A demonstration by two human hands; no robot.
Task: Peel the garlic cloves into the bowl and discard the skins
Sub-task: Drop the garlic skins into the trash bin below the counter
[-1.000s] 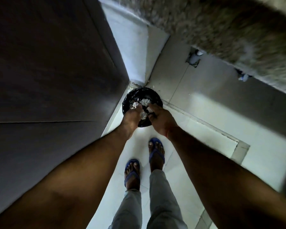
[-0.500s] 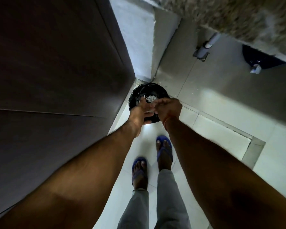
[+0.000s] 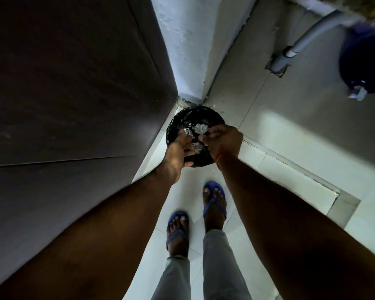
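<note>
Pale floor tiles (image 3: 294,176) run into a corner between a dark wooden panel (image 3: 63,83) and a grey wall, where a round bin (image 3: 182,122) lined with glossy black plastic stands. Both hands hang over its mouth. Half a second ago they were pressed together above the bin and hid most of the opening; now they have drawn slightly apart, and flaky white skins (image 3: 200,127) show between them, lying on the liner inside. I judge this to be the discard step near its end, with the skins mostly dropped and the hands brushing off the remainder.

The left hand (image 3: 178,151) has its fingers spread and fairly straight, holding nothing that I can see. The right hand (image 3: 223,140) has its fingers curled inward at the bin's rim; whether they pinch any skin I cannot tell. No bowl or cloves are in view.

The skins look papery, thin and crumpled, bright against the crinkled liner. A grey pipe (image 3: 307,37) runs down the wall to the right, beside a dark blue rounded vessel (image 3: 364,61). Blue sandals (image 3: 214,202) rest on the smooth tiles below.
</note>
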